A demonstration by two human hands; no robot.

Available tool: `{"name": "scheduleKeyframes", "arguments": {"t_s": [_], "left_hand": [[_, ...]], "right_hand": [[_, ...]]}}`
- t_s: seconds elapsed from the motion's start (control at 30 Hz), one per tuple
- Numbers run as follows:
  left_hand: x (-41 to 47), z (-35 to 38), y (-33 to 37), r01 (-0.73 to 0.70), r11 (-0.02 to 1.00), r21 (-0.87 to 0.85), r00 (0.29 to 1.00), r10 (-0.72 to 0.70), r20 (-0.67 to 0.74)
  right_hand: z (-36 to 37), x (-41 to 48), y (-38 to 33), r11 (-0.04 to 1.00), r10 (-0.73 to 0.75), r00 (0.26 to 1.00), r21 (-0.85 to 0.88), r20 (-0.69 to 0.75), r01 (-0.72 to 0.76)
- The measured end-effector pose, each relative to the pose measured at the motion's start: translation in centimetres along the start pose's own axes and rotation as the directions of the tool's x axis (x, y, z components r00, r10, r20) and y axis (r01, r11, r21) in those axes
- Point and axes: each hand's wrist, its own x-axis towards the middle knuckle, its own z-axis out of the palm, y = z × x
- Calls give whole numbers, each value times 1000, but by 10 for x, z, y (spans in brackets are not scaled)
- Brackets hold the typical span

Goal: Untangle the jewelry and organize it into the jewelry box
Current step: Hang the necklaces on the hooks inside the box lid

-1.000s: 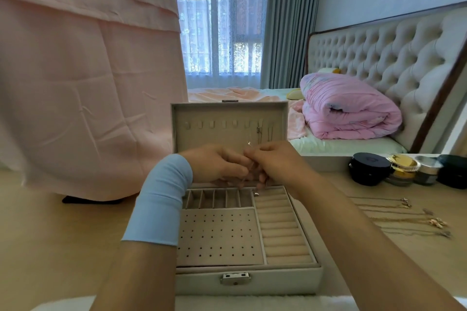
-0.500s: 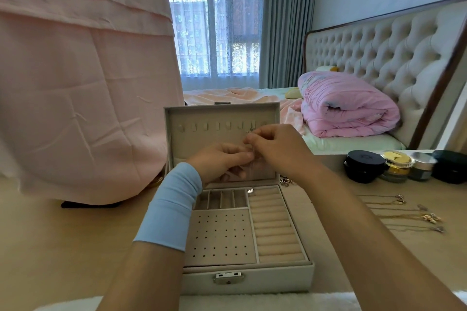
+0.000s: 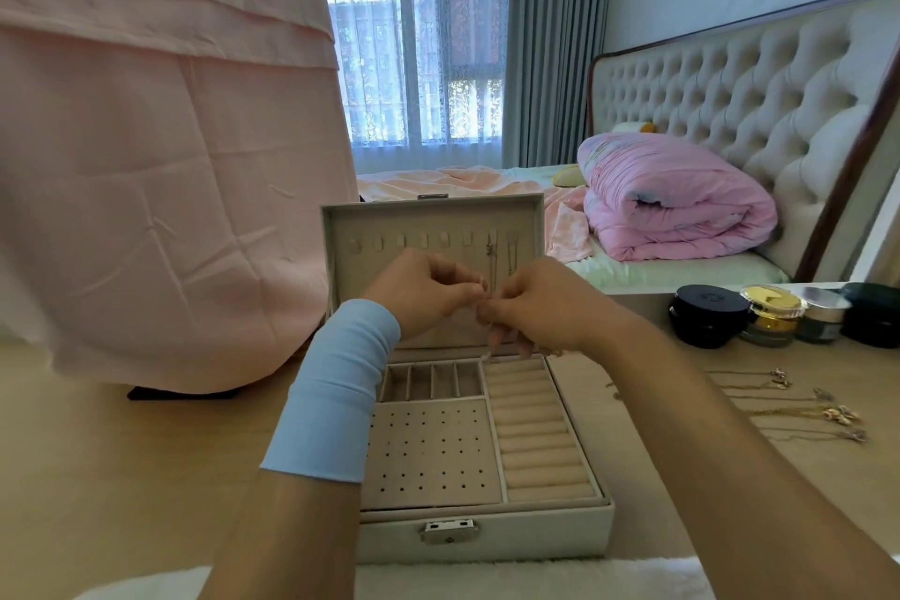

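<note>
Hands met in mid-air just in front of the upright lid (image 3: 428,222) of the jewelry box (image 3: 487,533), which sat open on the pale wooden table (image 3: 121,477) with its metal clasp facing the person. The left hand (image 3: 421,292), its forearm wrapped in a light blue sleeve (image 3: 336,392), had thumb and forefinger curled together in a pinch. The right hand (image 3: 543,307) mirrored it, its fingertips nearly touching those of the left and its other fingers tucked down over the back of the tray.

Between the two pinches ran a fine chain (image 3: 487,353) (so thin that only a pale bit showed, dangling below the right fingers above the ring rolls (image 3: 535,429)). It was held clear of the box and rested in no compartment. Two hanging necklaces (image 3: 491,253) dropped from the hooks at the right end of the lid.

In the tray, a row of small slots (image 3: 433,380) lay at the back left, a perforated earring panel (image 3: 431,448) sat in front of it, and the ring rolls ran along the right side. Several loose gold necklaces (image 3: 808,409) lay in rough lines on the table well to the right of the box, with a cluster of cosmetic jars (image 3: 713,314) behind them. A pink cloth (image 3: 146,161) hung at the left, and a folded pink duvet (image 3: 677,205) sat on the bed (image 3: 682,270) beyond.
</note>
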Motion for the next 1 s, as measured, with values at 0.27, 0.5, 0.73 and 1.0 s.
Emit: {"name": "scheduleKeyframes", "arguments": {"t_s": [0.27,0.5,0.73,1.0], "left_hand": [[-1,-5,0,133,908,396,990,-139,-14],[-1,4,-2,105,871,481,984,-160,75],[2,1,-7,114,891,440,986,-157,62],[2,-10,-12,132,929,345,984,-165,68]], "right_hand": [[-8,2,-9,985,-175,949,-40,-263,170],[-8,13,-14,971,-217,917,27,-334,240],[0,36,-21,946,-277,937,-233,-215,226],[14,33,-8,892,-217,972,-424,-93,159]]}}
